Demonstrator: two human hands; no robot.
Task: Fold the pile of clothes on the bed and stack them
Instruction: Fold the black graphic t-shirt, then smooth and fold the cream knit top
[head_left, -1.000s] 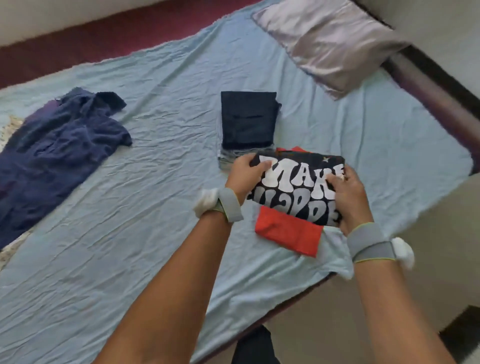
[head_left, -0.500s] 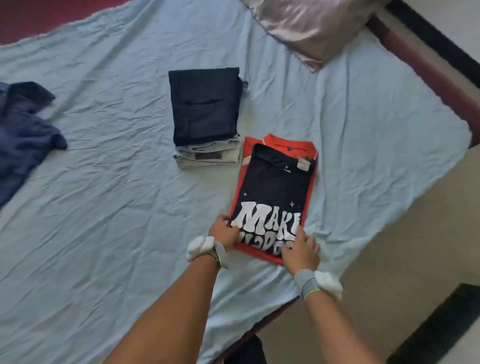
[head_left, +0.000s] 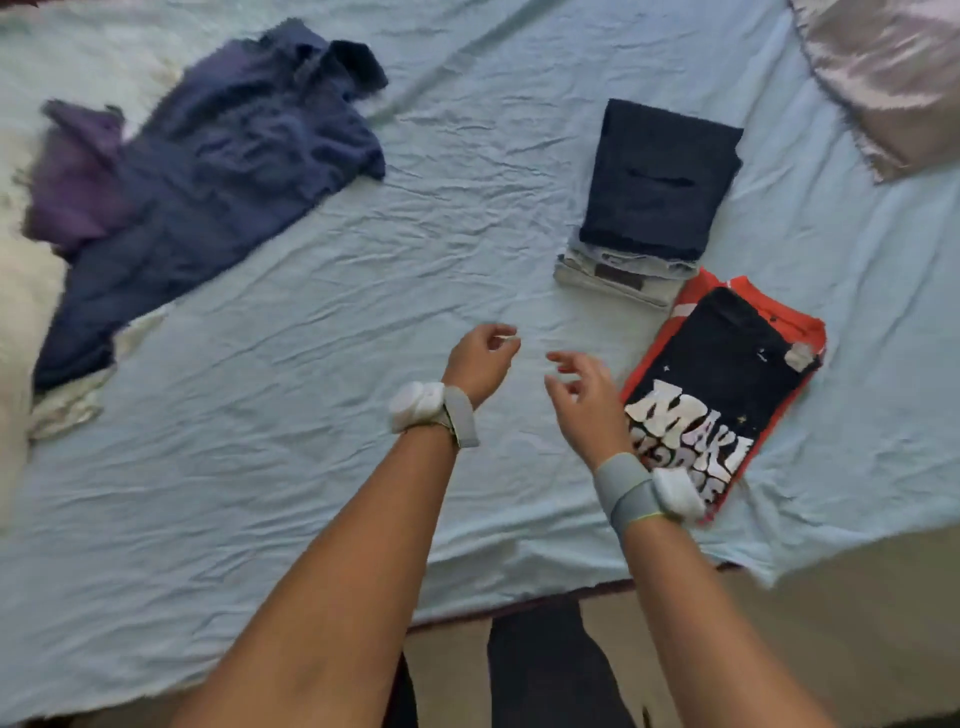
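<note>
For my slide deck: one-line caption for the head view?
Both empty hands, left and right, hover between unfolded navy garment and folded stacks.

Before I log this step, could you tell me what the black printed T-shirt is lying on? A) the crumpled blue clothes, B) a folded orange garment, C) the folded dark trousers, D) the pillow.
B: the black printed T-shirt lies folded on a folded orange garment, whose edges show around it, beside the separate stack topped by dark trousers.
</note>
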